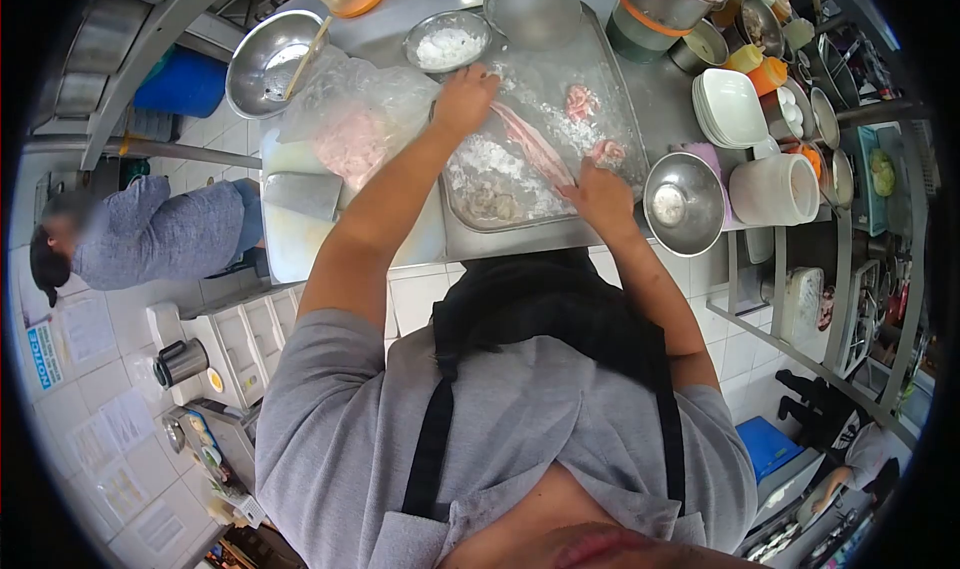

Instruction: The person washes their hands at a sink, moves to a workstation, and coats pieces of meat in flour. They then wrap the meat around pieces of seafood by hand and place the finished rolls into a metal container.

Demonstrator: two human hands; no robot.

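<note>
A long pale pink meat strip lies stretched at a slant over a floured metal tray. My left hand is closed at the strip's upper end, its fingertips partly hidden. At the lower end, my right hand pinches the strip between thumb and fingers. Two small curled meat pieces, one higher and one beside my right hand, rest on the tray. Loose white flour covers much of its surface. A bowl of white powder stands just above my left hand.
Left of the tray are a plastic bag of pink meat, a cleaver and a steel bowl. To the right stand another steel bowl, stacked white dishes and a tub. Another person stands at far left.
</note>
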